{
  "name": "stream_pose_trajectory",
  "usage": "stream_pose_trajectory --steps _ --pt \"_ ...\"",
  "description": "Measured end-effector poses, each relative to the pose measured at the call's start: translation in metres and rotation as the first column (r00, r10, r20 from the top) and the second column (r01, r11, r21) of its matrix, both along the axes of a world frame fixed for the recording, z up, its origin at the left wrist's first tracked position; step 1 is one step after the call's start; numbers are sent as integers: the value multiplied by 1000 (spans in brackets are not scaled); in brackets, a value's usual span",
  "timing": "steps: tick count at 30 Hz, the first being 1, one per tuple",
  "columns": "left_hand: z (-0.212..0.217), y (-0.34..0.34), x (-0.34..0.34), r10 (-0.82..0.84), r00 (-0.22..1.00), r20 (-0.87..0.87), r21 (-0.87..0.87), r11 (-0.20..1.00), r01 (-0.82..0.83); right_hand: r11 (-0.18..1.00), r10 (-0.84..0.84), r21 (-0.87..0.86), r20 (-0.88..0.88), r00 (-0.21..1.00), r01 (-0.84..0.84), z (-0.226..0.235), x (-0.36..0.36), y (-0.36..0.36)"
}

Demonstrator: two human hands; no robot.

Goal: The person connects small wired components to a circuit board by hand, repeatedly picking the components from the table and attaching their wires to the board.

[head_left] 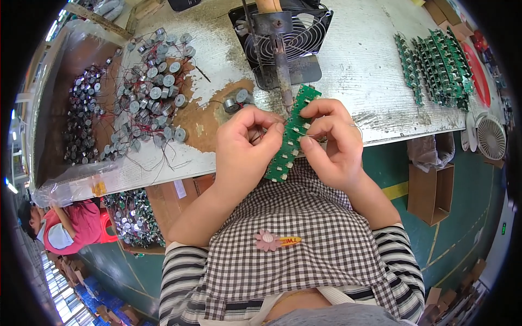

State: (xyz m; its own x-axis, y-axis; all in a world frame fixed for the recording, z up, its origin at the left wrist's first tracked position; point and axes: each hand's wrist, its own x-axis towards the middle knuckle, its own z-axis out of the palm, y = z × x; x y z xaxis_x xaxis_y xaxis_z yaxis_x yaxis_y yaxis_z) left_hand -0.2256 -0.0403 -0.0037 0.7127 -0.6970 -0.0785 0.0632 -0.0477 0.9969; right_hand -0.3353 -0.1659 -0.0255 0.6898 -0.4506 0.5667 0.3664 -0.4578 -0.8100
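Observation:
A long green circuit board (290, 137) with rows of small white connectors slants between my hands. My right hand (333, 142) is closed on its right edge, and a thin silvery wire (312, 135) loops out past these fingers. At the opposite edge my left hand (247, 142) pinches with thumb and forefinger against the board; what lies in that pinch is too small to make out. Just above the board points the tip of a soldering iron (281, 73), held upright in a clamp. Two small round motors (237, 100) lie behind my left hand.
Behind the iron stands a black fan (304, 32). Many wired motors (157, 89) are heaped at left, beside a plastic-lined box (54, 70) of more. Stacked green boards (443, 68) lie at far right. A person (70, 225) sits beyond the left table edge.

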Motion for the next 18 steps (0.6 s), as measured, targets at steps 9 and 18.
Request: stream_pose_trajectory --steps 9,18 --pt "-1 -1 3 -20 999 44 10 1000 19 997 -38 -63 -7 999 38 -2 1 0" --pt "1 -4 4 -14 997 80 -21 1000 16 982 -64 -175 12 998 65 3 6 -4"
